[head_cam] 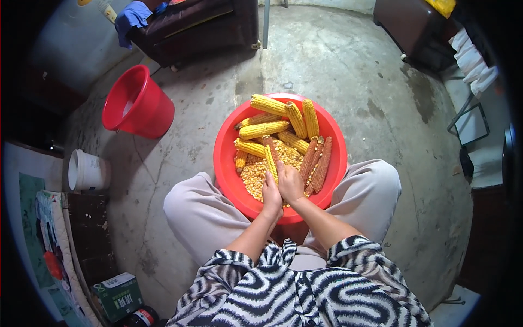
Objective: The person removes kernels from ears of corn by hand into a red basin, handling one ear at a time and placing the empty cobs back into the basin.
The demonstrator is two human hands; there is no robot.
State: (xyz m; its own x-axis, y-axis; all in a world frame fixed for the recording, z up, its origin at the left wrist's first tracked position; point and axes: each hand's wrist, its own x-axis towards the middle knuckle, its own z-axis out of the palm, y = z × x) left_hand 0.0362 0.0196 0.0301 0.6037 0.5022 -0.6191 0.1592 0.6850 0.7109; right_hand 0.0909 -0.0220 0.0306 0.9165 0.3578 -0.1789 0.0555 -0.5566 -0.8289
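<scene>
Both hands are over a red plastic basin [222, 163] between my knees. My left hand [271, 194] and my right hand [290, 184] are pressed together around the lower end of a partly shelled corn cob [271, 159]. Its left side carries a strip of yellow kernels, while the right side is bare reddish cob. Loose corn kernels [253, 175] cover the basin's bottom. Several bare cobs [322, 165] lean along the right wall, beside my right hand. Toward the far side lie several full yellow ears of corn [263, 130]. My fingers partly hide the held cob.
A red bucket [159, 110] and a white bucket [94, 171] stand on the concrete floor [196, 98] to the left. A dark sofa [196, 28] is at the back, a brown seat [412, 32] at the far right. A green carton [118, 296] sits at lower left.
</scene>
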